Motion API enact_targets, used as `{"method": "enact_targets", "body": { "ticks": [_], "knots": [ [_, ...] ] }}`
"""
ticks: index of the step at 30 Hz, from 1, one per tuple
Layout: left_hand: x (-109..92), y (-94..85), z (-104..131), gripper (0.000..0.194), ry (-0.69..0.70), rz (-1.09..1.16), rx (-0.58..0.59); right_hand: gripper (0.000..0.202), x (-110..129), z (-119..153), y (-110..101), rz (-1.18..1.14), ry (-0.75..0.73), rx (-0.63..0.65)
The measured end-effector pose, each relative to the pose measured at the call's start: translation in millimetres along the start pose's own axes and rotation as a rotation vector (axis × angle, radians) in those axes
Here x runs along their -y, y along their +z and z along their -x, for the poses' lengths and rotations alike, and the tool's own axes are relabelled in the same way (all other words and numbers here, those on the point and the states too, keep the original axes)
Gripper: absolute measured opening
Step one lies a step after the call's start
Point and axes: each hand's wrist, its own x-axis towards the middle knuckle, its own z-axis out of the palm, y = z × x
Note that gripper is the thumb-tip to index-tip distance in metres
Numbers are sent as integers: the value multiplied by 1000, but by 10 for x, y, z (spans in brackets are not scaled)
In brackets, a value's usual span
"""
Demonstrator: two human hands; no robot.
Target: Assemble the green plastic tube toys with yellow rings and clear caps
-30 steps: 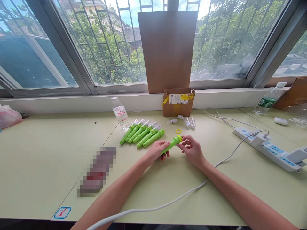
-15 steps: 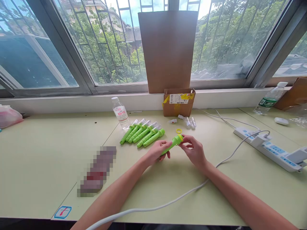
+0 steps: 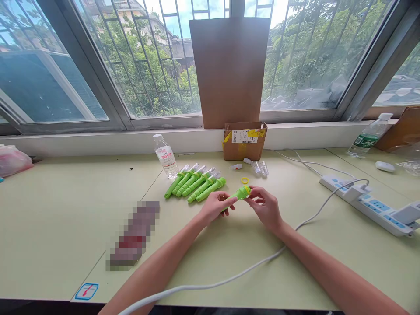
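Observation:
My left hand (image 3: 215,206) is wrapped round a green plastic tube (image 3: 240,193), tilted with its wider threaded end up to the right. At that end sits a yellow ring (image 3: 247,189), and the fingertips of my right hand (image 3: 266,207) pinch it against the tube. Another yellow ring (image 3: 244,180) lies flat on the table just beyond. To the left, several similar green tubes (image 3: 193,183) lie side by side, most with clear caps; the nearest one (image 3: 212,189) has no clear cap. Clear caps (image 3: 259,169) and small white pieces (image 3: 236,166) lie behind my hands.
A cardboard box (image 3: 244,142) stands at the back by the window sill. A water bottle (image 3: 166,157) is behind the tubes. A white cable (image 3: 229,279) crosses beneath my right forearm, with a power strip (image 3: 370,205) at the right. A blurred-out flat object (image 3: 134,236) lies left.
My left fingers have shifted slightly along the green tube. My right hand stays at its threaded end, and the things on the table lie as before.

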Motion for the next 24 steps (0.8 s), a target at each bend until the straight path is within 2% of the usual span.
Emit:
{"method": "enact_targets", "body": {
  "ticks": [7,15,19,24],
  "knots": [
    [-11,17,3,46,-34,-30,20,23,-12,-12,0,-53,73,16],
    [-26,6,16,49,-85,6,59,27,-44,-13,-4,-114,139,124],
    [-52,-8,30,50,-92,-11,90,27,-46,-15,0,-117,126,112],
    [-88,16,65,46,-119,-55,42,30,-63,-22,-4,-106,122,104]
  ]
}}
